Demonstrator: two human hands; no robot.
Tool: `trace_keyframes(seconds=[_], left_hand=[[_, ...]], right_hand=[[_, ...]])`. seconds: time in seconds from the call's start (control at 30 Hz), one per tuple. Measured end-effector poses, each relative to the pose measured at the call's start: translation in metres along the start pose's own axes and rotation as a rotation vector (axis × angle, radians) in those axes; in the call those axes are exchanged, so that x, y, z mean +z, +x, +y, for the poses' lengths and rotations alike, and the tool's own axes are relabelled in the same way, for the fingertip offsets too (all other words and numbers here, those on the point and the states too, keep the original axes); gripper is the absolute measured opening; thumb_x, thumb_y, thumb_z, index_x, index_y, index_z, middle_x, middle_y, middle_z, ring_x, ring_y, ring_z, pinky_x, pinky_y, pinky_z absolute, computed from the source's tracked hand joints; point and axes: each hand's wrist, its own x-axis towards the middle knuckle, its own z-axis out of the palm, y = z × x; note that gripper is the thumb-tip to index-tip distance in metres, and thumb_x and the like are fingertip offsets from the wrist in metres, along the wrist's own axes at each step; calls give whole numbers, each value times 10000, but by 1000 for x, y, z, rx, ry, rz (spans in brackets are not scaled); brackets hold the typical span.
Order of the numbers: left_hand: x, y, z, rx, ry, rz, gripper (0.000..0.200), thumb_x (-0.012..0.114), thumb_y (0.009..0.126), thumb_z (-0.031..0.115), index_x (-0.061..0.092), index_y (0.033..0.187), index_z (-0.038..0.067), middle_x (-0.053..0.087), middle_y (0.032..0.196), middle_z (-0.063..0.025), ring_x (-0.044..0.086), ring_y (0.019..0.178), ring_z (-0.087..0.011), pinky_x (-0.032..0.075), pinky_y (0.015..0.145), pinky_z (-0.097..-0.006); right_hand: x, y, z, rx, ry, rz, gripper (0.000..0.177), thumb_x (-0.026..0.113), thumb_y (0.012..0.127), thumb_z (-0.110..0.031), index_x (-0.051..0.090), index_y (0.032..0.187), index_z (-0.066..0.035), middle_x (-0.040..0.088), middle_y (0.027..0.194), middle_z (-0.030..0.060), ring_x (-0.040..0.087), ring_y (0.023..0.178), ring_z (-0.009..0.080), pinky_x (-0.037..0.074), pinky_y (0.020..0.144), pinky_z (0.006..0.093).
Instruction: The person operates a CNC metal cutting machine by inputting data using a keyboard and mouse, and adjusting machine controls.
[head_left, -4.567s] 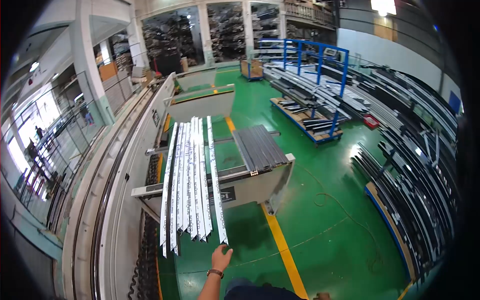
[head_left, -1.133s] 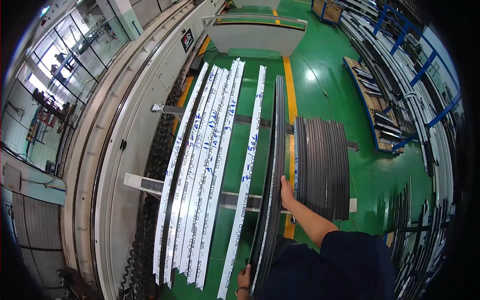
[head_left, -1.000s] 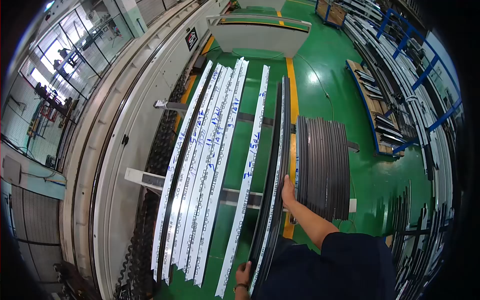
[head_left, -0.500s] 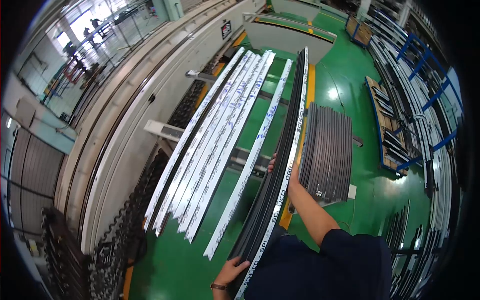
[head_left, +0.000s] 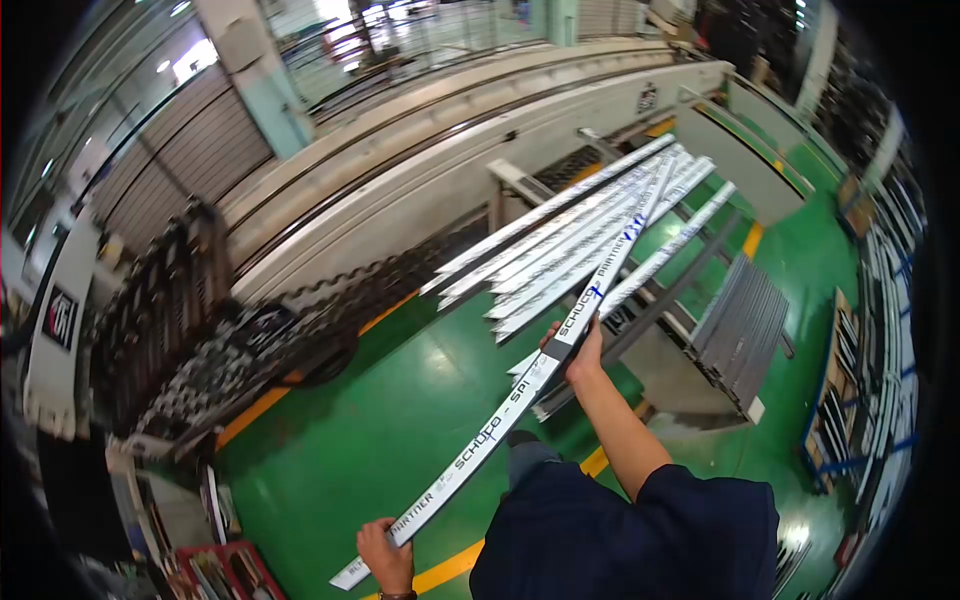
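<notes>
Both hands hold one long profile (head_left: pixel 480 440), covered in white film printed with dark lettering and blue pen marks. It slants from the lower left to the upper right, its lettered face toward me. My left hand (head_left: pixel 387 555) is closed around it near its lower end. Around its middle, beside a dark band, my right hand (head_left: pixel 586 352) is closed, with fingertips showing on the far side. The profile's upper part passes over a row of white-filmed profiles (head_left: pixel 560 262). A single white profile (head_left: pixel 690 235) lies just right of that row.
Dark grey profiles (head_left: pixel 742 305) lie stacked at the right. Behind the row runs a long beige machine bed (head_left: pixel 420 150) with a chain conveyor (head_left: pixel 390 262) along it. A red bin (head_left: pixel 240 570) stands at the lower left. Loaded racks (head_left: pixel 835 400) line the far right.
My view has turned left. The held profile has come away from the dark profiles and turned its wide lettered face up. Its near end has swung left with my left hand.
</notes>
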Motion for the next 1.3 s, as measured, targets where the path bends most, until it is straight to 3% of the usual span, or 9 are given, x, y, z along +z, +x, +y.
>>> trace_keyframes(seconds=[0.1, 0.27, 0.37, 0.47, 0.67, 0.83, 1.03, 1.1, 1.3], left_hand=[[-29, -8, -32, -99, 104, 217, 350, 786, 671, -2, 627, 980, 41, 628, 985, -141, 570, 939, -373, 449, 861, -461], [-71, -3, -103, -243, 116, 324, 355, 780, 683, 19, 638, 1007, 45, 634, 992, -127, 574, 985, -361, 437, 910, -459], [-87, 7, -156, -298, 153, 380, 351, 769, 685, 15, 633, 1008, 40, 637, 1005, -132, 572, 993, -362, 438, 914, -456], [-109, 30, -213, -341, 166, 433, 335, 754, 705, 13, 627, 1015, 37, 623, 1018, -137, 562, 1006, -367, 425, 923, -465], [-169, 73, -315, -456, 258, 559, 326, 748, 716, 8, 622, 1016, 32, 599, 1023, -147, 553, 1016, -374, 413, 928, -468], [-204, 92, -369, -542, 268, 621, 325, 771, 733, 24, 610, 1014, 26, 595, 1000, -139, 554, 988, -366, 406, 889, -468], [-208, 110, -467, -528, 183, 524, 345, 787, 718, 14, 609, 1014, 8, 592, 983, -143, 565, 965, -358, 427, 896, -462], [-213, 127, -490, -484, 144, 500, 348, 785, 718, 9, 611, 1019, 8, 594, 984, -143, 567, 968, -360, 429, 897, -461], [-217, 180, -570, -333, 41, 340, 330, 792, 734, 28, 624, 1018, 11, 611, 975, -144, 566, 969, -357, 437, 893, -459]], right_hand=[[12, 1, 70, 204, 101, -197, 603, 493, 958, -660, 584, 807, -84, 575, 743, 75, 579, 672, 238, 511, 711, 423], [76, 1, 191, 263, 25, -224, 479, 541, 953, -546, 563, 813, -88, 544, 733, 75, 522, 637, 218, 481, 635, 371], [119, -3, 270, 309, -39, -256, 480, 517, 966, -549, 532, 800, -98, 521, 736, 61, 497, 645, 206, 456, 618, 360], [151, 23, 362, 469, 0, -357, 586, 450, 979, -658, 532, 767, -119, 518, 707, 71, 523, 637, 238, 467, 616, 393], [236, 35, 542, 659, -2, -465, 609, 457, 956, -696, 525, 734, -133, 481, 668, 53, 505, 606, 219, 455, 597, 385], [293, 21, 641, 754, -65, -514, 636, 424, 946, -700, 538, 722, -115, 505, 683, 71, 502, 621, 236, 467, 620, 407], [311, 12, 693, 662, -99, -526, 740, 400, 917, -807, 571, 736, -111, 529, 692, 103, 533, 658, 284, 473, 654, 436], [311, 2, 690, 568, -92, -541, 682, 452, 930, -752, 568, 767, -100, 524, 704, 79, 531, 669, 244, 479, 677, 408], [304, -24, 659, 294, -94, -371, 723, 359, 964, -767, 555, 747, -106, 525, 695, 101, 539, 648, 271, 484, 631, 430]])
